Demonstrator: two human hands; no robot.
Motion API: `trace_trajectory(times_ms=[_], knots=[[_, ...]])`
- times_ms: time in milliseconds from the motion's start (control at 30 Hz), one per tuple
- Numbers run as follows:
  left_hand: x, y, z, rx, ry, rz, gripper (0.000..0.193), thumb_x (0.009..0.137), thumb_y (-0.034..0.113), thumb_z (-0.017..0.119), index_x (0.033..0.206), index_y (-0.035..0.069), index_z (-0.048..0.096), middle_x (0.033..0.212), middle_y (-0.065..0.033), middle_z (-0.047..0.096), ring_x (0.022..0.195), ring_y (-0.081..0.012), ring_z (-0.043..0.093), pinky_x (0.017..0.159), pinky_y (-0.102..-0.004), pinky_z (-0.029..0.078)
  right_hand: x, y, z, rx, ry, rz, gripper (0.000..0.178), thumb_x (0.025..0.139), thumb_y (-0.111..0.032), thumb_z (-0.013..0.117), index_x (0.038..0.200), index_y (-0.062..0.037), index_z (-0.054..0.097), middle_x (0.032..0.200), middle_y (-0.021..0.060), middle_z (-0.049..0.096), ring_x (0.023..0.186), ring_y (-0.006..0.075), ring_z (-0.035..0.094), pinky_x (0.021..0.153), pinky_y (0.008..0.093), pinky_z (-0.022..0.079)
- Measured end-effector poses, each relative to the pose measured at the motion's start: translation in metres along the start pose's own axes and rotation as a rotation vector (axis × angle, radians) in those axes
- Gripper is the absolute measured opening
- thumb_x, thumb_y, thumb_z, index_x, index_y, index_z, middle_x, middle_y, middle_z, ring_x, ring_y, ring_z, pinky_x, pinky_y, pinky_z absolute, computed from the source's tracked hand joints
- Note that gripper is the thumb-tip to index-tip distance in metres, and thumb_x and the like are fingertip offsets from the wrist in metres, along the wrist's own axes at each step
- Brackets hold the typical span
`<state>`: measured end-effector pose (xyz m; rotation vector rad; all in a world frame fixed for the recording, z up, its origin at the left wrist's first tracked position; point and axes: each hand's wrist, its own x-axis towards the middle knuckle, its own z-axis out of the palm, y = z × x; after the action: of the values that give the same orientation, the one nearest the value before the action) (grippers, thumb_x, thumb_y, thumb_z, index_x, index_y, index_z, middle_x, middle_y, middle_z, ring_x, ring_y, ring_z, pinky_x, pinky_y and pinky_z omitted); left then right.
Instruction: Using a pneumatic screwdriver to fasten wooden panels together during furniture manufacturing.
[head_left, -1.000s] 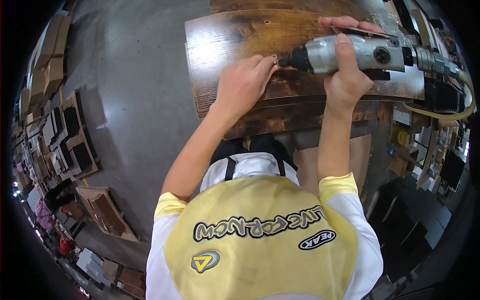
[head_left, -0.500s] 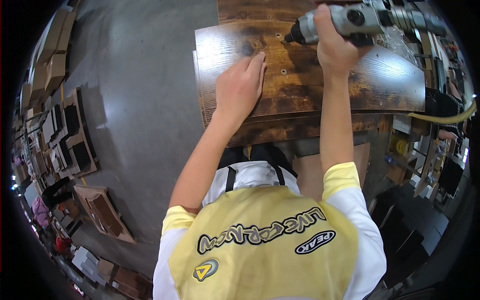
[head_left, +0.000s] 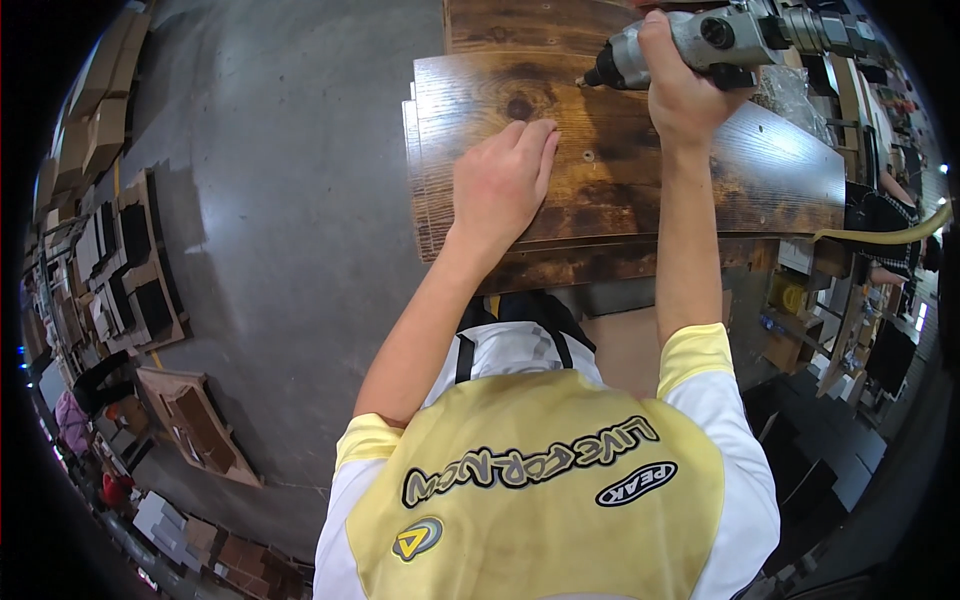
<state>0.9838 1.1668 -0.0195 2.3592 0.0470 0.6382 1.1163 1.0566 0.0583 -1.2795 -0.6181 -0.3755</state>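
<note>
Grey concrete floor (head_left: 290,200) is spread across the left of the scene, with brown cardboard boxes (head_left: 100,140) stacked at the far left. Nearer on that side, black and pale panels (head_left: 125,265) are laid on a wooden base, and a wooden frame (head_left: 200,425) is seen lying flat on the floor.

At the far centre, a dark brown wood-grain board (head_left: 640,205) is laid over other boards of the same finish, whose edges are exposed on the left and near sides. Its surface is marked by a small round hole (head_left: 588,156) to the right of the left hand (head_left: 505,180). That hand is set against the board, its fingers curled in and drawn together; whether anything small is held beneath them cannot be told.

A silver and black power tool (head_left: 690,45) is gripped by the right hand (head_left: 690,105) over the far part of the board. Its black nose is pointed left, beyond the hole; whether the board is touched by the tip cannot be told.

Clear plastic wrap (head_left: 795,100) is bunched to the right of the tool. A yellowish hose (head_left: 890,236) is seen farther right, and a brown cardboard sheet (head_left: 630,345) is partly covered by the right forearm.
</note>
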Motion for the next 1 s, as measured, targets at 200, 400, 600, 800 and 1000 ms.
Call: trace_trajectory(times_ms=[200, 400, 600, 800, 1000], knots=[[-0.001, 0.000, 0.001, -0.013, -0.009, 0.016, 0.009, 0.090, 0.017, 0.063, 0.094, 0.009, 0.068, 0.077, -0.0067, 0.067, 0.063, -0.0254, 0.064, 0.056, -0.0345, 0.051, 0.002, -0.004, 0.004, -0.068, 0.009, 0.075, 0.042, 0.081, 0.010, 0.061, 0.115, -0.0081, 0.045, 0.098, 0.0086, 0.060, 0.081, 0.0111, 0.060, 0.067, 0.0256, 0.052], [0.000, 0.003, -0.003, -0.050, -0.034, -0.027, 0.015, 0.092, 0.020, 0.060, 0.087, 0.007, 0.064, 0.075, -0.0107, 0.065, 0.064, -0.0306, 0.063, 0.057, -0.0392, 0.050, -0.002, -0.004, 0.009, 0.008, 0.035, 0.137, 0.038, 0.080, 0.011, 0.062, 0.110, -0.0072, 0.047, 0.093, 0.0060, 0.060, 0.075, 0.0091, 0.059, 0.059, 0.0231, 0.050], [-0.001, 0.005, -0.011, -0.205, -0.068, -0.107, 0.019, 0.097, 0.018, 0.048, 0.086, 0.005, 0.057, 0.071, -0.0141, 0.062, 0.063, -0.0347, 0.060, 0.058, -0.0418, 0.046, -0.002, -0.014, 0.022, -0.073, -0.018, 0.168, 0.015, 0.082, 0.008, 0.063, 0.088, -0.0027, 0.055, 0.062, 0.0006, 0.055, 0.048, 0.0082, 0.054, 0.045, 0.0220, 0.044], [0.002, 0.001, -0.007, -0.299, -0.036, -0.131, 0.016, 0.097, 0.015, 0.047, 0.093, 0.005, 0.059, 0.072, -0.0132, 0.063, 0.065, -0.0319, 0.062, 0.060, -0.0393, 0.046, -0.001, -0.011, 0.016, -0.127, 0.016, 0.146, 0.014, 0.082, 0.008, 0.062, 0.089, -0.0026, 0.057, 0.064, 0.0008, 0.057, 0.048, 0.0085, 0.055, 0.045, 0.0225, 0.044], [0.005, -0.005, -0.006, -0.328, -0.057, -0.165, 0.018, 0.098, 0.021, 0.052, 0.099, 0.006, 0.062, 0.075, -0.0139, 0.066, 0.067, -0.0307, 0.063, 0.061, -0.0370, 0.047, -0.003, -0.011, 0.014, -0.160, -0.006, 0.016, 0.020, 0.080, 0.009, 0.064, 0.095, -0.0029, 0.057, 0.080, 0.0038, 0.061, 0.059, 0.0080, 0.057, 0.052, 0.0225, 0.046]])
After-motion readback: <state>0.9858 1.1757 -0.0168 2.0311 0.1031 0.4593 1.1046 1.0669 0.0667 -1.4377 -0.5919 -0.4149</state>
